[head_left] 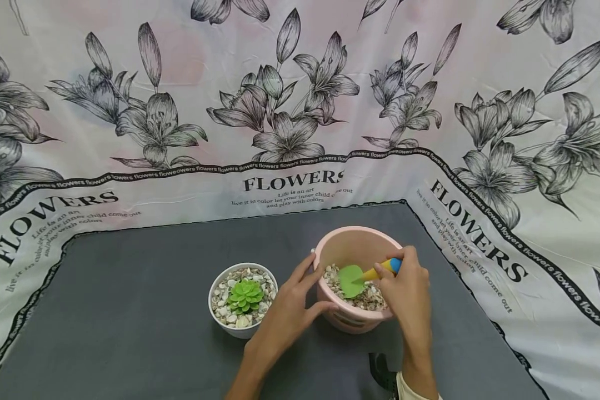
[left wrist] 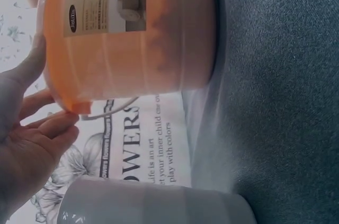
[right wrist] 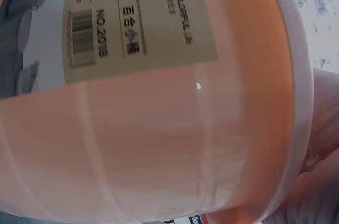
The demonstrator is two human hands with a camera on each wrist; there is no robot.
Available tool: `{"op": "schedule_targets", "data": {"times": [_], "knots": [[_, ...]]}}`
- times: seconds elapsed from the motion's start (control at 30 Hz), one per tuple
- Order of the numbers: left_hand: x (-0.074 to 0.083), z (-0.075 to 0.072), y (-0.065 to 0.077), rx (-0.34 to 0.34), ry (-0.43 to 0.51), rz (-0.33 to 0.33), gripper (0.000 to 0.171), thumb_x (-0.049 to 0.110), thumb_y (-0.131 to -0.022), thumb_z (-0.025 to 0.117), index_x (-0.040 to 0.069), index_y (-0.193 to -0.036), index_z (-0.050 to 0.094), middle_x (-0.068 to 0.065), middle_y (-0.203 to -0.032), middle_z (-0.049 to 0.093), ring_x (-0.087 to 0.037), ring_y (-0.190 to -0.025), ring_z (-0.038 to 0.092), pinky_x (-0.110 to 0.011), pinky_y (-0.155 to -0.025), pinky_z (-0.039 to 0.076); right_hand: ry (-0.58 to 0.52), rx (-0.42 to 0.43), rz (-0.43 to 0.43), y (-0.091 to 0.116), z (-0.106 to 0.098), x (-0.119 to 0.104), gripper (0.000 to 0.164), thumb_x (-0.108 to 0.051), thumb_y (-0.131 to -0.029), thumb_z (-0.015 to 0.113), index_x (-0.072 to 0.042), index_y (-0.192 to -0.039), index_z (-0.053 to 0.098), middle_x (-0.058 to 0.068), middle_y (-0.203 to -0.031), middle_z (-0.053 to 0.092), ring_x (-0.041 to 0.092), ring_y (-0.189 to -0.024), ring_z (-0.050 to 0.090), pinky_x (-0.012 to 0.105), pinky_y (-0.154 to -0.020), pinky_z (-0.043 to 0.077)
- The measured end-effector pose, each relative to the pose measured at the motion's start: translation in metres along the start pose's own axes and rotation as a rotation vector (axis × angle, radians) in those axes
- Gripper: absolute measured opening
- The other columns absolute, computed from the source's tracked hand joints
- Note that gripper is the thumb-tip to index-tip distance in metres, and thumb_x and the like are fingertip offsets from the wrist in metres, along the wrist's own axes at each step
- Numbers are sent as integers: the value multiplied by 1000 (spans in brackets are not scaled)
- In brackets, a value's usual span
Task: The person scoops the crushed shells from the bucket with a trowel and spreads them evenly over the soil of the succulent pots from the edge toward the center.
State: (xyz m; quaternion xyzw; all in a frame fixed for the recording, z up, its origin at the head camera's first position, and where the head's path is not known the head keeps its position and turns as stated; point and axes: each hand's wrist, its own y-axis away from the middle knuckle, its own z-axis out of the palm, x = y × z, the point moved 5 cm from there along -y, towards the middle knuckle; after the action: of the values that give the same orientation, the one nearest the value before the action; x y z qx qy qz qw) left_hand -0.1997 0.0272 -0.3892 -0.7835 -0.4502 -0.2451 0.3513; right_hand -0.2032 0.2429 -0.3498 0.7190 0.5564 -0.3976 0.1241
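Observation:
A pink plastic bucket stands upright with a layer of small pebbles inside. My left hand holds its left side at the rim, thumb toward the near side and fingers by the handle lug in the left wrist view. My right hand grips the yellow and blue handle of a toy shovel, reaching over the right rim. The shovel's green blade is down at the pebbles. In the right wrist view the bucket wall hides the shovel and most of the hand.
Left of the bucket, close to my left forearm, a white pot holds pebbles and a green succulent. Both containers stand on a dark grey tabletop. Flower-printed cloth borders it at the back and sides. A black strap lies by the right wrist.

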Motion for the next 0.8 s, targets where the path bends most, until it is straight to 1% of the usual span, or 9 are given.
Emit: {"op": "schedule_targets", "data": {"times": [0.07,0.13,0.2,0.23,0.37,0.47,0.63,0.73,0.8], "knots": [[-1,0,2,5,8,-2,72,34,-88,82,8,-151,57,-13,-167,40,-32,-149,51,-44,-112,53,-30,0,39,1,-2,2,30,-10,-97,73,4,-119,58,31,-108,72,40,-89,74,30,-66,56],[-1,1,3,6,21,2,73,33,-88,83,9,-151,56,-12,-167,40,-31,-149,50,-44,-113,53,-69,27,74,2,-5,5,31,-10,-97,72,5,-120,57,32,-109,70,39,-88,74,21,-64,56],[-1,2,4,3,29,10,73,34,-88,83,10,-152,56,-12,-168,40,-31,-150,49,-44,-114,52,-121,66,100,3,-10,9,33,-8,-97,73,8,-120,56,32,-109,68,34,-84,75,12,-61,54],[-1,2,4,3,29,17,73,34,-88,83,10,-152,56,-12,-167,40,-31,-150,49,-44,-114,52,-140,84,110,4,-12,10,33,-7,-96,73,8,-120,55,32,-109,68,29,-80,74,9,-59,53],[-2,3,6,18,22,30,74,34,-87,83,9,-152,55,-12,-167,41,-30,-150,49,-44,-114,52,-229,116,129,5,-20,17,36,-4,-96,73,10,-121,53,32,-109,67,1,-70,67,10,-57,56],[-3,3,8,37,6,41,74,35,-87,83,9,-151,57,-12,-166,42,-30,-149,50,-43,-114,52,-274,131,141,7,-25,21,36,-4,-97,72,10,-123,52,33,-110,67,-12,-66,60,11,-58,57],[-6,4,12,49,3,57,74,36,-87,83,10,-151,57,-11,-166,42,-29,-149,50,-43,-114,52,-385,155,199,11,-34,30,34,-2,-98,68,8,-124,49,26,-112,63,-13,-70,62,12,-62,59],[-8,4,13,48,7,62,76,35,-88,83,10,-153,54,-11,-167,41,-29,-150,49,-44,-115,51,-505,175,232,12,-39,34,28,0,-98,68,4,-118,50,11,-103,66,-9,-70,68,16,-63,61],[-9,5,15,46,6,63,77,35,-88,82,11,-155,52,-11,-168,40,-29,-151,48,-44,-116,50,-584,196,239,14,-42,36,24,3,-96,69,1,-112,51,0,-93,68,-6,-70,71,19,-62,62]]}}
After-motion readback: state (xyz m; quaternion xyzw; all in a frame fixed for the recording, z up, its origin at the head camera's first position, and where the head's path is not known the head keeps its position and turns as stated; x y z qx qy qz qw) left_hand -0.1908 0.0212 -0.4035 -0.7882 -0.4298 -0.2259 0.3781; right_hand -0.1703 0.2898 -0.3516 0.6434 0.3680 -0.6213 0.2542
